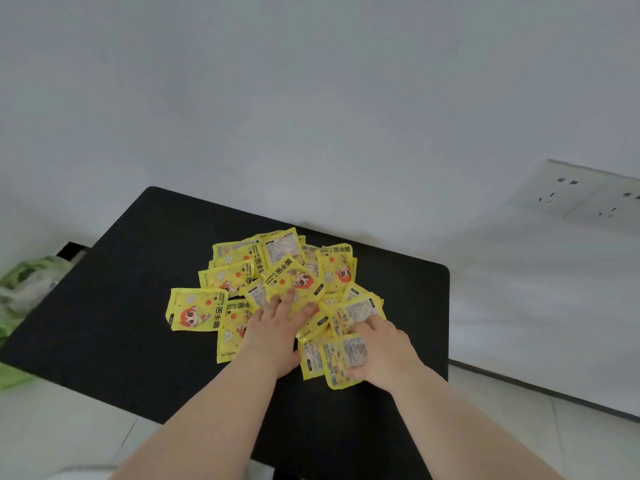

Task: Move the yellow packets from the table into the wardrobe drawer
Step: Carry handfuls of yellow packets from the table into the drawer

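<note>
Several yellow packets (242, 271) with red cartoon prints lie in a loose overlapping heap on a black table (121, 306). My left hand (273, 327) lies palm down on the middle of the heap, fingers spread over one packet. My right hand (381, 351) grips a small stack of packets (341, 358) at the heap's near right side, thumb under and fingers over it. No wardrobe or drawer is in view.
A white wall stands behind the table, with a double power socket (581, 194) at the right. A green and white plastic bag (20, 289) lies on the floor to the left. Pale floor tiles surround the table.
</note>
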